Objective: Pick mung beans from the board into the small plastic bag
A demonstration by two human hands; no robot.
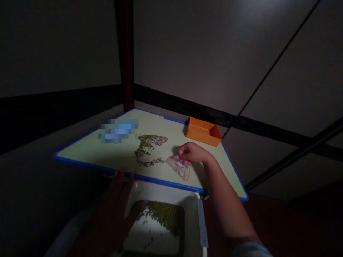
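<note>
My right hand (194, 152) is closed in a pinch on a clear, pink-tinted protractor (179, 168), which lies against the pale tabletop (107, 153). Just left of it, small green beans (152, 141) are scattered in a curved patch, with a thin line of them reaching toward the protractor. In deep shadow, my left hand (116, 203) has its fingers spread near the table's front edge and its thumb over a white bin (194, 214). More green beans (167, 216) lie inside that bin, heaped toward its far right side.
An orange open box (200, 135) stands at the table's back right corner. A blurred-out blue item (118, 131) lies at the left. Blue edging (171, 184) runs around the tabletop. Dark wall panels (200, 53) rise behind, with a dark red post (127, 53) at the corner.
</note>
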